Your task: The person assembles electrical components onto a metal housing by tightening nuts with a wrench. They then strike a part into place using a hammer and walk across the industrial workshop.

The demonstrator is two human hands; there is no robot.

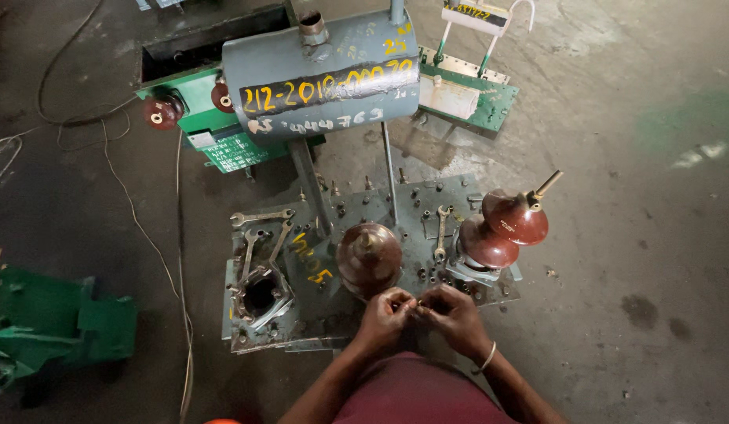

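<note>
both hands meet low in the frame, just over the near edge of the grey cover plate (pixel 301 259). left hand (pixel 382 316) and right hand (pixel 456 312) are fingertip to fingertip, pinching a small metal piece (pixel 416 307) between them; it's too small to tell whether it's a nut or a washer. the fingers are curled in tight, barely any gap, both hands closed on that one piece. my read: keep it low over the plate so a slip doesn't lose it on the dark floor, and turn it with the fingertips only. just beyond stands the middle brown bushing (pixel 369 257), upright. loose spanners (pixel 262 217) lie to the left, two more bushings (pixel 502 229) to the right. furthest back, the grey tank (pixel 321 74) with yellow markings.
</note>
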